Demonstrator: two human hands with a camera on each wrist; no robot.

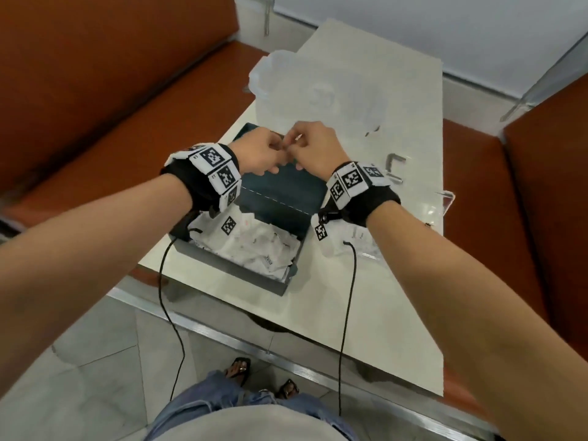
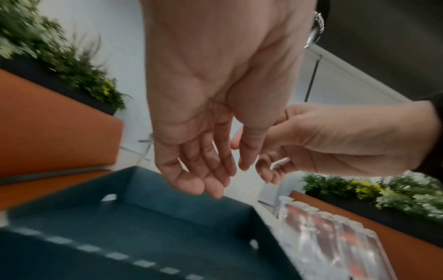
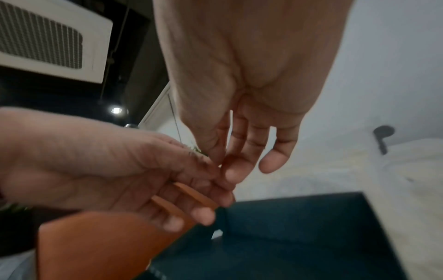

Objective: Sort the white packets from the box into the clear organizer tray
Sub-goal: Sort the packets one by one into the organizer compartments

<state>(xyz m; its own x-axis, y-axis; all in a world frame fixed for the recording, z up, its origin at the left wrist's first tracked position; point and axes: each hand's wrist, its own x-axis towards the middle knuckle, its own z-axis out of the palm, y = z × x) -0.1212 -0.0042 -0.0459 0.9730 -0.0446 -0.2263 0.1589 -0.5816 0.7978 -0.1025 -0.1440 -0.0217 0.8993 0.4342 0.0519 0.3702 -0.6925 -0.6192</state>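
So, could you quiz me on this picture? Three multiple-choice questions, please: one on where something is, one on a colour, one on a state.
1. Where do the white packets lie?
A. in the dark box
B. on the floor
C. on a bench

2. What colour are the benches?
A. green
B. orange
C. blue

3. The dark box is:
A. taped shut
B. upside down
C. open

Answers:
1. A, the head view shows them piled in the box's near half.
2. B, the seats on both sides of the table are orange.
3. C, its inside is in plain view.
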